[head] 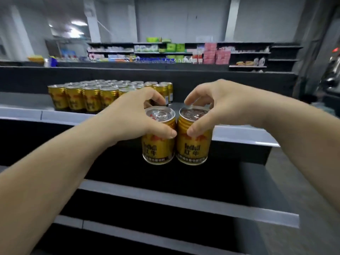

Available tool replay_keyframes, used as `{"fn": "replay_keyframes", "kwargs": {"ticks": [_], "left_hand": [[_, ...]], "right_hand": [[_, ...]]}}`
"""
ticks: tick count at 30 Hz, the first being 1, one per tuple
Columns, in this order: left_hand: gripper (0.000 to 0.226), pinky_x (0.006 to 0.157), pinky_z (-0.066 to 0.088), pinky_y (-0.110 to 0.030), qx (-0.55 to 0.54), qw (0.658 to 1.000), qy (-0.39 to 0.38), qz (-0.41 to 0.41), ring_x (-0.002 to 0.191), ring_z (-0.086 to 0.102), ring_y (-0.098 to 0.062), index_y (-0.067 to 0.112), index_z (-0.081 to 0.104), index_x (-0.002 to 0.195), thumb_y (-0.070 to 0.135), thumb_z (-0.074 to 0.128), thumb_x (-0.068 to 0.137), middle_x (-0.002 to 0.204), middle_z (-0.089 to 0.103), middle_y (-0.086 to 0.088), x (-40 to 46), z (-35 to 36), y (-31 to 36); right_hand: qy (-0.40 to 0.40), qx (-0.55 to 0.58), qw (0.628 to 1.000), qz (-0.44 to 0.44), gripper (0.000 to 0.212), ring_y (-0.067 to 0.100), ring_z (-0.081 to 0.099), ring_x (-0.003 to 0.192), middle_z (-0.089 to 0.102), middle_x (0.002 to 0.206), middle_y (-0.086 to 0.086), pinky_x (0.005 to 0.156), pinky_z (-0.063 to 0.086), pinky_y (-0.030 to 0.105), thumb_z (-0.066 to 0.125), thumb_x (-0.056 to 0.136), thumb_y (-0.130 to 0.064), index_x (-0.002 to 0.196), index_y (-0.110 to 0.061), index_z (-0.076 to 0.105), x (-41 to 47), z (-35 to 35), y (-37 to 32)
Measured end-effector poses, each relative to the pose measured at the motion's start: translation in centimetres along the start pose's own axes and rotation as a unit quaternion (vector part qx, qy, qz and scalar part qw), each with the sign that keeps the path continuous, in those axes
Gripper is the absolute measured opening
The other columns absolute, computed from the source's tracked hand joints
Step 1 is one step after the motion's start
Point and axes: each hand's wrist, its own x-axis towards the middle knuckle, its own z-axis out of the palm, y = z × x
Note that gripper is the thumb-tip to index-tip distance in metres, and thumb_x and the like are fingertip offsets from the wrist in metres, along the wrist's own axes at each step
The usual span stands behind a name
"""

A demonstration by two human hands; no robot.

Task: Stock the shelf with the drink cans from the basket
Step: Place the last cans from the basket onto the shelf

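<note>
Before the shelf (239,133), both hands, left (136,115) and right (217,105), each apparently pinch one can, left can (158,144), right can (193,144).

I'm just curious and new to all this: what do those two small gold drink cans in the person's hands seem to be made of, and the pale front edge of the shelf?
Two small gold drink cans: likely metal, with glossy printed sides, ribbed shoulders and shiny silver pull-tab lids. Pale grey shelf edge: smooth and matte, perhaps painted metal or plastic; unclear.

Bright overhead light, perhaps slight blur
</note>
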Motion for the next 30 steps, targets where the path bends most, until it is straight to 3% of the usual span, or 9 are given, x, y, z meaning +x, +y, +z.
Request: {"fn": "replay_keyframes", "kwargs": {"ticks": [4,8,11,14,16,18,25,28,30], "left_hand": [[0.068,0.074,0.050,-0.026,0.045,0.999,-0.010,0.012,0.099,0.056,-0.016,0.024,0.056,0.124,0.040,0.081,0.063,0.105,0.059,0.007,5.6,-3.9,-1.4],[0.067,0.081,0.053,-0.035,0.086,0.996,0.009,0.025,0.098,0.060,-0.019,0.023,0.060,0.119,0.050,0.080,0.060,0.108,0.064,0.002,11.1,-5.6,-3.5],[0.065,0.077,0.051,-0.032,0.121,0.992,0.007,0.041,0.098,0.057,-0.018,0.023,0.058,0.117,0.050,0.079,0.062,0.106,0.060,0.004,14.5,-5.8,-4.6],[0.068,0.091,0.049,-0.042,0.159,0.986,0.004,0.040,0.107,0.055,-0.020,0.026,0.055,0.119,0.056,0.077,0.062,0.114,0.060,0.003,17.0,-5.7,-5.9],[0.070,0.100,0.039,-0.045,0.207,0.978,0.008,0.031,0.116,0.052,-0.022,0.029,0.053,0.121,0.062,0.073,0.063,0.122,0.059,0.003,18.2,-5.5,-6.9],[0.072,0.099,0.032,-0.045,0.257,0.966,0.012,0.018,0.119,0.049,-0.023,0.032,0.050,0.124,0.069,0.067,0.064,0.126,0.058,0.005,18.9,-5.3,-7.6],[0.069,0.107,0.029,-0.055,0.279,0.960,-0.030,0.018,0.125,0.047,-0.024,0.032,0.053,0.121,0.069,0.067,0.064,0.128,0.058,0.003,20.6,-3.3,-8.8],[0.071,0.110,0.018,-0.053,0.337,0.941,-0.015,0.009,0.136,0.032,-0.026,0.035,0.053,0.127,0.071,0.063,0.066,0.143,0.044,0.001,20.9,-3.3,-8.5],[0.073,0.108,0.023,-0.050,0.344,0.939,-0.025,-0.003,0.138,0.029,-0.027,0.033,0.051,0.132,0.069,0.061,0.070,0.148,0.040,-0.001,21.0,-3.2,-8.1]], "right_hand": [[0.021,0.007,1.000,0.016,0.060,0.014,0.062,0.101,0.064,0.110,-0.007,0.081,0.055,0.030,0.084,0.064,-0.025,0.120,-0.022,0.060,6.3,-1.1,-1.4],[0.023,-0.005,0.999,0.039,0.060,0.022,0.058,0.111,0.060,0.124,0.001,0.085,0.055,0.033,0.083,0.068,-0.021,0.123,-0.019,0.059,12.2,-1.3,-1.0],[0.018,-0.013,0.998,0.059,0.060,0.023,0.055,0.114,0.058,0.128,0.003,0.080,0.054,0.029,0.082,0.070,-0.020,0.126,-0.018,0.058,15.6,-1.2,-0.3],[0.018,-0.005,0.997,0.072,0.059,0.023,0.055,0.112,0.057,0.127,0.004,0.079,0.054,0.029,0.081,0.070,-0.020,0.125,-0.018,0.058,18.3,-0.9,0.8],[0.019,0.004,0.997,0.071,0.059,0.023,0.055,0.112,0.057,0.127,0.004,0.075,0.054,0.027,0.082,0.070,-0.020,0.125,-0.018,0.059,20.0,-0.4,1.6],[0.020,-0.007,0.998,0.059,0.060,0.023,0.054,0.113,0.057,0.128,0.004,0.073,0.052,0.027,0.082,0.069,-0.022,0.124,-0.018,0.060,21.6,0.2,2.5],[0.020,0.001,0.999,0.046,0.065,0.021,0.055,0.111,0.060,0.130,0.004,0.085,0.050,0.032,0.084,0.065,-0.025,0.126,-0.016,0.061,25.5,0.9,5.3],[0.016,0.025,0.999,0.034,0.067,0.024,0.053,0.117,0.054,0.138,0.004,0.087,0.050,0.033,0.082,0.068,-0.020,0.130,-0.014,0.057,26.6,0.9,5.7],[0.012,0.047,0.998,0.033,0.067,0.024,0.053,0.117,0.052,0.139,0.006,0.086,0.050,0.033,0.082,0.070,-0.017,0.131,-0.013,0.055,27.1,1.0,6.0]]}}
